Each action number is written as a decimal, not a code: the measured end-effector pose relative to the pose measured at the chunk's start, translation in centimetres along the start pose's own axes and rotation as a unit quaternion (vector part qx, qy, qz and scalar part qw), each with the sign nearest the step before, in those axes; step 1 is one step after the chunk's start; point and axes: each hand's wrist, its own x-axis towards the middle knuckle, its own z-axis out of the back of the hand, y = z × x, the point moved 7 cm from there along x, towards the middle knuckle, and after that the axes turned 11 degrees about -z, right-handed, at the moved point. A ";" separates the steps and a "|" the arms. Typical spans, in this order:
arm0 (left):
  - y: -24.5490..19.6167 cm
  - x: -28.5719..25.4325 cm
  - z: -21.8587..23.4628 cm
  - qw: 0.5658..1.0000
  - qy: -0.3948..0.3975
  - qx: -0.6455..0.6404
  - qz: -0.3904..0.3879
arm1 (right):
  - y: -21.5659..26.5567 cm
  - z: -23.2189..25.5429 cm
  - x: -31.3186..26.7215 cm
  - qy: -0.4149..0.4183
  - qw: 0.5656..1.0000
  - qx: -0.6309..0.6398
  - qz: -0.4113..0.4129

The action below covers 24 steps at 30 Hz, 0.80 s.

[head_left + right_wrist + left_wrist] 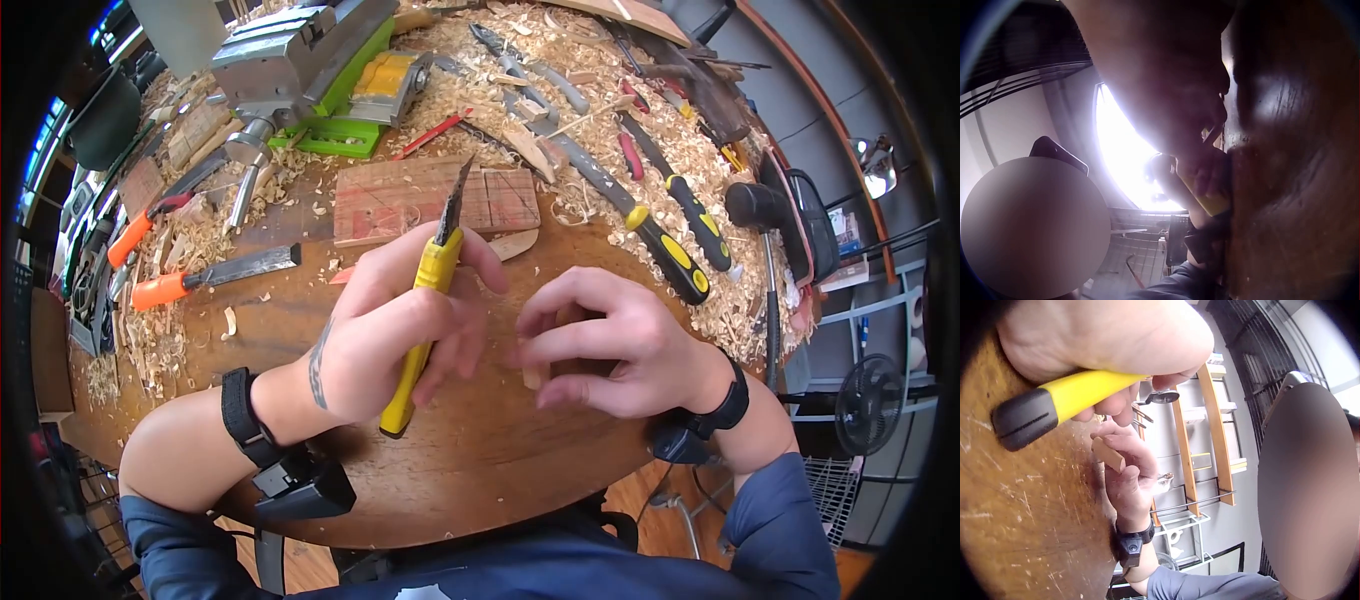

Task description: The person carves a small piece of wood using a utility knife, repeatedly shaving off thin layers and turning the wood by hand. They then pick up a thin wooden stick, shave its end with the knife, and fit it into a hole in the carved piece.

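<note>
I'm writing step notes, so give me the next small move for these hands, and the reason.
Likely turn the yellow knife so its blade meets the small wood piece: the left hand grips the knife with the blade pointing away from the body, while the right hand pinches the wood, clear of the blade.

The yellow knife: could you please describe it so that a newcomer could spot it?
Over the wooden table, find the person's left hand. It grips the yellow knife, dark blade pointing away from the person. Unlike the orange-handled chisel lying nearby, its body is mostly yellow.
</note>
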 end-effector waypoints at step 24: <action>-1.3 0.7 0.1 0.987 -0.053 0.152 0.002 | 0.2 -0.2 -0.3 0.052 0.997 -0.042 -0.040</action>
